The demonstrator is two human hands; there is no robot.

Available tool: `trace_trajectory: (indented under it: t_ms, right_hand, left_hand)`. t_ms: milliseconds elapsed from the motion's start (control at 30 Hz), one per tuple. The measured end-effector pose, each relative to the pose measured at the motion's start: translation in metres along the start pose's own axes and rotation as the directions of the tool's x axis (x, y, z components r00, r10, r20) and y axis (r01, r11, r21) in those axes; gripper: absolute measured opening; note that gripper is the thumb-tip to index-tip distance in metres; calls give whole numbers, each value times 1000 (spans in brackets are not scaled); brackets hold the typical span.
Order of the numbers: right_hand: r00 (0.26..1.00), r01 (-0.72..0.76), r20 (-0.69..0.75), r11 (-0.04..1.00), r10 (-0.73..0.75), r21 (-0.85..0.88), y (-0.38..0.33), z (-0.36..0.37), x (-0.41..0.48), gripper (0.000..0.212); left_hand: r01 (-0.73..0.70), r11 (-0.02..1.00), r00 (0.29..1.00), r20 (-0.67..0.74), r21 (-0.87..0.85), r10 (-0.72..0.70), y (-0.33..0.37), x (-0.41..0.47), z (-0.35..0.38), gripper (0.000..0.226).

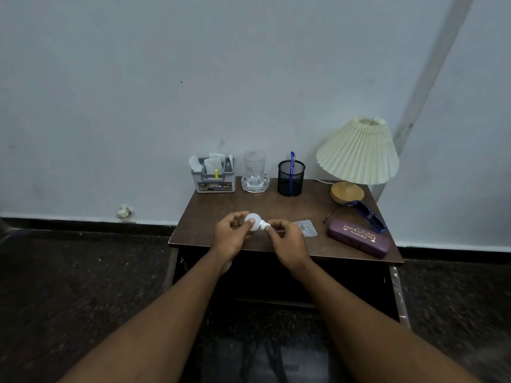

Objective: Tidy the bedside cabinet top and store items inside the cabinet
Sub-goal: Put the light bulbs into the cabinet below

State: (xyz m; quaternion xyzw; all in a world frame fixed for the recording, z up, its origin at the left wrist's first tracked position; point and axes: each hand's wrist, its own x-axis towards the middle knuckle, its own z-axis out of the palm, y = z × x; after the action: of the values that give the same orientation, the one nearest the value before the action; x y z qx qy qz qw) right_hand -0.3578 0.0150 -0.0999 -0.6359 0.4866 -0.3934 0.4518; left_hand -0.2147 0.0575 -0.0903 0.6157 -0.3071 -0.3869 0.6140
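A pale grey wall (124,92) stood behind, scuffed low down; dark skirting (69,224) ran along its foot; the floor (69,277) was dark and speckled; a brown cabinet (210,208) stood against the wall.

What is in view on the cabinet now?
brown wooden cabinet top: one, brown, centre
grey plastic organiser box: one, grey, back left
clear glass tumbler: one, clear, on glass dish
black mesh pen holder: one, black, holds blue pen
cream pleated table lamp: one, cream, back right
blue-framed glasses: one, blue, right edge
purple spectacle case: one, purple, front right
clear plastic blister pack: one, clear, centre right
white light bulb: one, white, in both hands
left hand: one, holds bulb's globe
right hand: one, fingers pinch bulb's base
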Motion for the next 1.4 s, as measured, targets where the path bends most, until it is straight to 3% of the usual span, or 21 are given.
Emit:
trace_trajectory:
  t_ms: [367,633,800,1167,1400]
  right_hand:
    - [980,-200,43,944,196,262,-5,-6,-78,15]
    - [973,-215,124,956,193,199,22,-5,-111,4]
    - [964,-260,103,950,245,173,38,5,-109,15]
    - [933,-358,50,918,355,170,75,38,-67,17]
    - [926,-371,118,923,360,99,107,59,-32,24]
  left_hand:
    - [184,980,983,36,-71,-182,-3,-82,-16,25]
    - [293,956,956,-33,-11,-293,-44,-109,-24,30]
    - [310,951,950,-48,14,-309,-61,-103,-26,29]
    - [288,949,955,-108,128,-276,-106,-56,-30,32]
    - [275,936,957,-152,218,-246,-131,-18,-34,31]
